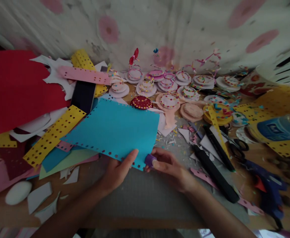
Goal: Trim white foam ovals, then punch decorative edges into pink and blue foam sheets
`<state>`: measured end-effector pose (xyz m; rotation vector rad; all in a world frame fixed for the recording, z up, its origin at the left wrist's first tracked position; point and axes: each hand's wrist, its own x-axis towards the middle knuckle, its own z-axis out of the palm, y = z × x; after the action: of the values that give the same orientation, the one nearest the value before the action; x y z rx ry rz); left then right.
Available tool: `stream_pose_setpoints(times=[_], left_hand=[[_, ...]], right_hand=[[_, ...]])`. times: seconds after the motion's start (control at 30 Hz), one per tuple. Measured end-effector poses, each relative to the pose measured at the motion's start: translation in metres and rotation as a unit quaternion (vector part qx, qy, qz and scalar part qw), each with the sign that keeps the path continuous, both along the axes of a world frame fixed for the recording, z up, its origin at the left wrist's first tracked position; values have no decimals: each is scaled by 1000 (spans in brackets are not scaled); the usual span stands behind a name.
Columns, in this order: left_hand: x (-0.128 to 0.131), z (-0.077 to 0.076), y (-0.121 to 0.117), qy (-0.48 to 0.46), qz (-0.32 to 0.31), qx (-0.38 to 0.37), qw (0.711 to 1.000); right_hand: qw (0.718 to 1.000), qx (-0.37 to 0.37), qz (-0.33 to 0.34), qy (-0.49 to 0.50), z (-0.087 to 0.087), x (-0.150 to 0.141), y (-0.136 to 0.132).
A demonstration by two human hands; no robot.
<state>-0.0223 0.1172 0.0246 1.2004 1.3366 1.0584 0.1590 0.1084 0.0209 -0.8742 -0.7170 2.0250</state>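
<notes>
A blue sheet of craft foam or paper (120, 127) lies tilted over the work mat, small shapes punched along its edges. Its near edge is gripped by my left hand (121, 170), thumb on top and fingers underneath. A small purple craft punch (149, 160) sits at the sheet's near right corner. My right hand (169, 167) holds this punch, the thumb against its pale button. Just beyond the sheet's far edge is a dark red decorated disc (141, 102).
Several small decorated paper hats (168, 100) crowd the back. Red sheet (18, 89) and yellow punched strips (54, 135) lie left. Right are a black marker-like stick (215, 173), scissors (237, 145), a blue glue gun (266, 185) and a labelled bottle (278, 129).
</notes>
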Motion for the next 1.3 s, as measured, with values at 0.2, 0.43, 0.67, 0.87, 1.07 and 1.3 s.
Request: stream_pose_setpoints(times=[0.2, 0.43, 0.67, 0.87, 1.07, 1.3], left_hand=[[1, -3, -1, -3, -88, 20, 996], [0, -11, -5, 13, -104, 34, 994], [-2, -11, -6, 52, -133, 58, 988], [-4, -15, -8, 67, -167, 53, 982], [-6, -25, -6, 82, -135, 38, 987], [-11, -30, 3, 61, -104, -35, 992]], right_hand=[[997, -53, -13, 50, 3, 5, 4], [995, -78, -6, 59, 2, 5, 4], [995, -91, -5, 37, -3, 6, 3], [997, -73, -3, 37, -6, 6, 3], [993, -95, -2, 71, -9, 3, 2], [991, -108, 10, 75, -10, 0, 4]])
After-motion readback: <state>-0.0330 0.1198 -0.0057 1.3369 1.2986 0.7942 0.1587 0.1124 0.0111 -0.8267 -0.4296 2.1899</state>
